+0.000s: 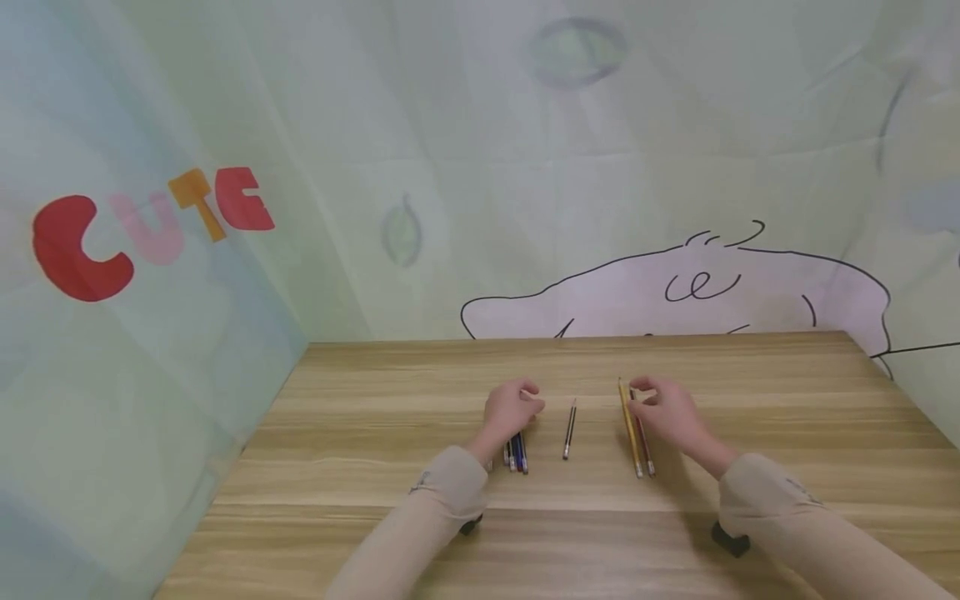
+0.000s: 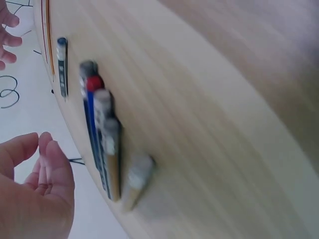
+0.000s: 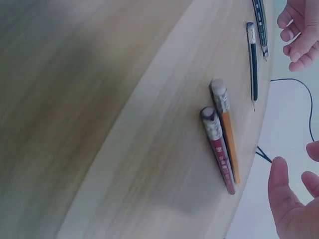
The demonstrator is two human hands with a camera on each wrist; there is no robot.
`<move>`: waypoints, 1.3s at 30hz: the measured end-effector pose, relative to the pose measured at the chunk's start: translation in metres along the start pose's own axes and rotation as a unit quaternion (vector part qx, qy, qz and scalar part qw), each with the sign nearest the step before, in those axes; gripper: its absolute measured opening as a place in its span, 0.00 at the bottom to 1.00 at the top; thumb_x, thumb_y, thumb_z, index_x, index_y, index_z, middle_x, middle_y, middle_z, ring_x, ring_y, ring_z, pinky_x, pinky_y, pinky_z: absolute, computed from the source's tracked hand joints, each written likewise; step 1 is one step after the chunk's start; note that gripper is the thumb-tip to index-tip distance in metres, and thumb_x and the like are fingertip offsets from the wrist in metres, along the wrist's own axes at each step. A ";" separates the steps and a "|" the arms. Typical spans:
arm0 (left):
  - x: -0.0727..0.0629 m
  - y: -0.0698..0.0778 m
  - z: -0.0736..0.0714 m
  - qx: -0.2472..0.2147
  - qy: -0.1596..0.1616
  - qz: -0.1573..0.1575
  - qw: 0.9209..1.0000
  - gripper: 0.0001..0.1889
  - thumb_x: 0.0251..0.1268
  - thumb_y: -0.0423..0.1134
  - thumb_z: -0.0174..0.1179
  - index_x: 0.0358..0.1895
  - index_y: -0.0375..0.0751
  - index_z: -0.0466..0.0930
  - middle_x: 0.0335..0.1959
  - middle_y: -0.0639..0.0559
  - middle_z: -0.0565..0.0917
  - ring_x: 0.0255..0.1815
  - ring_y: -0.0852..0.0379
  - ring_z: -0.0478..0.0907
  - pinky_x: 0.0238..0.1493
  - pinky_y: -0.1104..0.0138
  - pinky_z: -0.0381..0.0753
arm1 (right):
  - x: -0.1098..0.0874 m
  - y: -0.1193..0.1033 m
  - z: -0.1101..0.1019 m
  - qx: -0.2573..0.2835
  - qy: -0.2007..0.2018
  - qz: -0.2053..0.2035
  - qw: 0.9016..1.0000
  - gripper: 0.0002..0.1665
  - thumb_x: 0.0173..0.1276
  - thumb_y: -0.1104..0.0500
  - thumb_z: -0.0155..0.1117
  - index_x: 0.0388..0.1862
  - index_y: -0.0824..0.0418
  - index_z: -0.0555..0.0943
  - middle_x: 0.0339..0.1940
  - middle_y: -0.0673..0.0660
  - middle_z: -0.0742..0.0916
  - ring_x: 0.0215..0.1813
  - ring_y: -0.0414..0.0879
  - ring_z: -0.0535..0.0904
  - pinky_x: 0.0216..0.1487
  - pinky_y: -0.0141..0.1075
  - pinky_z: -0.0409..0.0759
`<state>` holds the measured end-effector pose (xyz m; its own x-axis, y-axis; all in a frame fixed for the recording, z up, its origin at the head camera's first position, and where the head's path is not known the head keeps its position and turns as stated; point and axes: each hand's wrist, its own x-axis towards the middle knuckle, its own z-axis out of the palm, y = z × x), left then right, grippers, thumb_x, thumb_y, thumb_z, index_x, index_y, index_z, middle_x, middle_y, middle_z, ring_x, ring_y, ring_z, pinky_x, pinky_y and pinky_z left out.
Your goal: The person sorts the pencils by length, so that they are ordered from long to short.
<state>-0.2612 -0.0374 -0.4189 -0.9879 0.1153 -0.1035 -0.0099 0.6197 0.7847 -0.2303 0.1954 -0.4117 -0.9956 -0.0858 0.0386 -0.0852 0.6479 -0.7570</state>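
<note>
My left hand (image 1: 512, 410) hovers over a bunch of several pencils (image 1: 517, 454), fingers loosely curved and nothing between them. In the left wrist view, the bunch (image 2: 99, 119) shows dark, blue and natural-wood barrels with metal ends; another pencil (image 2: 138, 179) lies just apart from it. One dark pencil (image 1: 570, 432) lies alone between the hands, eraser end toward me. On the right, a yellow pencil (image 1: 630, 429) and a dark red pencil (image 3: 219, 149) lie side by side. My right hand (image 1: 669, 412) is above these two, thumb and fingers apart, holding nothing.
The wooden table (image 1: 375, 375) carries all the pencils. Behind it hangs a pale curtain (image 1: 360, 167) with a line-drawn cartoon figure, and coloured letters (image 1: 82, 250) on the left part. Dark straps (image 1: 730, 542) show under the sleeves.
</note>
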 end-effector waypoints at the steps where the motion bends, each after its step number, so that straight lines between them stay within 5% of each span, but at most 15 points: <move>1: 0.000 -0.002 -0.002 0.001 0.002 -0.002 1.000 0.14 0.53 0.36 0.58 0.45 0.37 0.76 0.31 0.47 0.83 0.26 0.57 0.79 0.27 0.71 0.77 | 0.000 -0.001 0.001 0.005 -0.001 0.000 1.000 0.23 0.59 0.63 0.55 0.53 0.71 0.69 0.54 0.71 0.74 0.44 0.57 0.79 0.34 0.36 0.80; 17: -0.005 -0.019 -0.030 0.018 0.032 -0.012 0.999 0.14 0.50 0.35 0.60 0.43 0.38 0.77 0.36 0.45 0.82 0.30 0.56 0.77 0.30 0.69 0.77 | 0.006 -0.017 0.014 0.039 -0.004 -0.020 0.999 0.24 0.57 0.65 0.57 0.54 0.69 0.69 0.54 0.70 0.74 0.33 0.50 0.79 0.25 0.31 0.78; 28: -0.008 -0.030 -0.035 0.012 0.024 -0.021 0.999 0.14 0.52 0.31 0.58 0.45 0.37 0.75 0.34 0.46 0.81 0.28 0.55 0.79 0.26 0.71 0.76 | 0.009 -0.030 0.034 0.050 -0.008 -0.036 0.998 0.22 0.58 0.64 0.58 0.52 0.69 0.71 0.52 0.68 0.75 0.39 0.50 0.78 0.30 0.33 0.79; 39: -0.014 -0.036 -0.035 0.032 0.017 -0.005 0.999 0.18 0.51 0.31 0.58 0.49 0.38 0.72 0.38 0.45 0.81 0.33 0.55 0.78 0.32 0.69 0.78 | 0.011 -0.045 0.068 0.074 -0.044 -0.014 0.996 0.24 0.57 0.61 0.60 0.54 0.63 0.71 0.54 0.61 0.76 0.31 0.43 0.75 0.27 0.33 0.76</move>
<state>-0.2523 -0.0880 -0.4242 -0.9925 0.0839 -0.0889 -0.0100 0.6687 0.7435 -0.2348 0.1136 -0.4212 -0.9850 -0.1723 0.0096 -0.1004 0.5268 -0.8441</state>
